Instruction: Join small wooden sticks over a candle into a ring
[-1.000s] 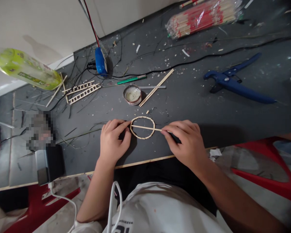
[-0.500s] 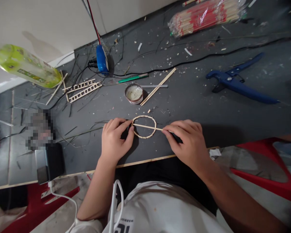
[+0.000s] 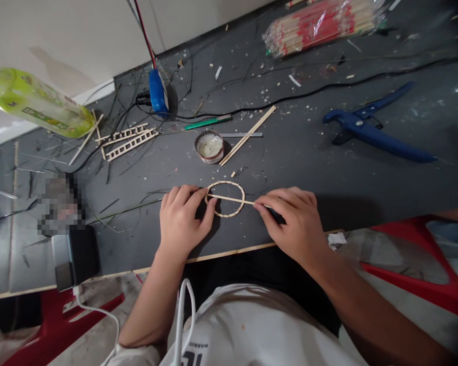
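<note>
A ring of short wooden pieces (image 3: 229,216) lies on the dark tabletop before me, close to the front edge. Across its middle runs a thin wooden stick (image 3: 229,198), its right end reaching past the ring. My left hand (image 3: 185,216) is closed at the ring's left side, index finger on the rim where the stick's left end meets it, thumb just inside. My right hand (image 3: 292,216) pinches the stick's right end between thumb and index finger, outside the ring. Just beyond the ring sits a small round dish (image 3: 209,146) with pale contents.
Two bare sticks (image 3: 248,136) cross a grey strip beside a green-handled tool (image 3: 208,123). A blue cutter (image 3: 379,133) lies right. Ladder-like stick frames (image 3: 132,143), a blue device (image 3: 159,92) and a green-labelled bottle (image 3: 41,104) are left. Bagged sticks (image 3: 324,25) lie at the back.
My left thumb has shifted slightly right, over the ring's inside. The right hand keeps its pinch on the stick; the whole view has drifted a little.
</note>
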`<state>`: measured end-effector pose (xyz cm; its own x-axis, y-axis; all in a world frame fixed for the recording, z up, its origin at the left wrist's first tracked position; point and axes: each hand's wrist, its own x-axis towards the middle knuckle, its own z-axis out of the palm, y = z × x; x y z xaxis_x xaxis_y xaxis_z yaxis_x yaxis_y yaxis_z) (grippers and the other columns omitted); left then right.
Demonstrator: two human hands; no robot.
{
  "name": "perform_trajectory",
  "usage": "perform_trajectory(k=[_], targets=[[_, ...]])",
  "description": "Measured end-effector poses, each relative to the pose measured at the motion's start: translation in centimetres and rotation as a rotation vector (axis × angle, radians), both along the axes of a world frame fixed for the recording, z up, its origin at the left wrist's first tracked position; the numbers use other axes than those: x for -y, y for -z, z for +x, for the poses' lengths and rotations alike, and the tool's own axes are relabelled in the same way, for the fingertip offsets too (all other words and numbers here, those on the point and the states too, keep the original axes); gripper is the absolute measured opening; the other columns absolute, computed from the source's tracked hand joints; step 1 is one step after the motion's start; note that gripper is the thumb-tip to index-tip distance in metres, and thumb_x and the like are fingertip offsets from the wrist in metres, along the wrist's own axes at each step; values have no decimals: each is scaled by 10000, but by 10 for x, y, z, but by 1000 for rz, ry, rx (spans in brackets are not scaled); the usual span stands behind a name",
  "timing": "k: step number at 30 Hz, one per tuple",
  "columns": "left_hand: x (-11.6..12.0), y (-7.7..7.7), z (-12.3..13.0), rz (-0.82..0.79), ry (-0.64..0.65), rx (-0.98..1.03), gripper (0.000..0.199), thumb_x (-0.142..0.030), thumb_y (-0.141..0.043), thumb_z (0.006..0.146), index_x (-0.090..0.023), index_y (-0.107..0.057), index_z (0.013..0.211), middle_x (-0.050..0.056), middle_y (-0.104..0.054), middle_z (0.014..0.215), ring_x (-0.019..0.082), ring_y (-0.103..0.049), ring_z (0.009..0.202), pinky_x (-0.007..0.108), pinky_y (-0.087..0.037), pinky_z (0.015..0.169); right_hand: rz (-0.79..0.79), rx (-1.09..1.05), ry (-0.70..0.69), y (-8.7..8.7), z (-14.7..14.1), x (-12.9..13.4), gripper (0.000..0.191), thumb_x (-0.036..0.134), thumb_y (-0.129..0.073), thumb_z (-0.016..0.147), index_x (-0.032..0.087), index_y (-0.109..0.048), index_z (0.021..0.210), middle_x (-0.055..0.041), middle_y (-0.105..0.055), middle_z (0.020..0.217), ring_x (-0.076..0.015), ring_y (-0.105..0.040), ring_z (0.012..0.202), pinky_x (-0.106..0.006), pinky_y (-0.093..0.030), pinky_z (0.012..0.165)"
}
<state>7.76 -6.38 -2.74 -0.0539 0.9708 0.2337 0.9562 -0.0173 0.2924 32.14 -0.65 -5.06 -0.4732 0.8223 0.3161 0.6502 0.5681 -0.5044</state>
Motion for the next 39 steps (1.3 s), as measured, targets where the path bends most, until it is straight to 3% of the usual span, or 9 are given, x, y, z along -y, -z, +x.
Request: perform_trajectory(k=[6, 8, 12, 16, 27, 34, 37, 39], targets=[[0, -5, 9, 49, -47, -84, 284, -351, -661, 963, -216, -710, 1208, 132, -698, 1160, 314, -599, 1032, 469, -429, 896, 12, -1, 3, 1, 1, 1, 45, 228, -695, 969, 254, -714, 1000, -5, -751, 976, -211, -646, 916, -411, -407, 888], [-1, -9, 16, 65, -5, -57, 315, -327, -666, 961, -229, -698, 1258, 132, -691, 1202, 312, -601, 1060, 473, -421, 931, 8, 6, 4, 2, 1, 1, 42, 236, -695, 971, 257, -715, 1002, -4, -752, 987, -213, -643, 922, -411, -405, 891], [-6, -11, 34, -32, 144, 56, 214, -271, -637, 983, -253, -733, 1173, 90, -722, 1172, 271, -612, 1048, 437, -425, 909, -6, 31, 5, 2, 1, 1, 47, 255, -689, 977, 259, -717, 1015, -8, -753, 1004, -217, -627, 927, -414, -398, 889], [-13, -8, 47, -73, 131, 97, 147, -295, -633, 992, -253, -753, 1067, 63, -741, 1102, 257, -610, 1008, 438, -414, 883, -23, 37, 11, 1, 1, 1, 49, 263, -682, 982, 258, -719, 1015, -12, -752, 997, -219, -617, 931, -418, -388, 890], [-18, -5, 37, -38, 266, -23, 188, -239, -614, 1019, -305, -767, 1107, 48, -764, 1074, 256, -612, 1019, 456, -376, 896, -57, 34, 1, -3, 2, -1, 59, 259, -658, 998, 259, -717, 999, 3, -752, 994, -210, -620, 931, -417, -371, 890], [-17, -12, 37, 16, 364, -44, 182, -157, -594, 1004, -249, -730, 1084, 55, -775, 1165, 257, -646, 1098, 458, -396, 982, -20, 56, -26, -20, 3, 6, 82, 262, -645, 1004, 253, -725, 992, -9, -765, 1006, -210, -628, 937, -435, -342, 917], [-15, -18, 34, 25, 398, 27, 176, -142, -588, 1003, -221, -701, 1112, 56, -777, 1185, 248, -675, 1091, 430, -422, 972, 10, 46, -61, -32, 15, -3, 100, 304, -668, 992, 256, -723, 1060, -23, -769, 1079, -223, -661, 1014, -455, -348, 996], [-12, -24, 33, 26, 363, 128, 169, -144, -588, 1006, -215, -684, 1125, 54, -782, 1157, 231, -698, 1065, 399, -451, 941, 66, -20, 6, -40, 37, -26, 357, 404, -736, 935, 222, -688, 1239, -78, -742, 1216, -257, -659, 1158, -455, -380, 1067]])
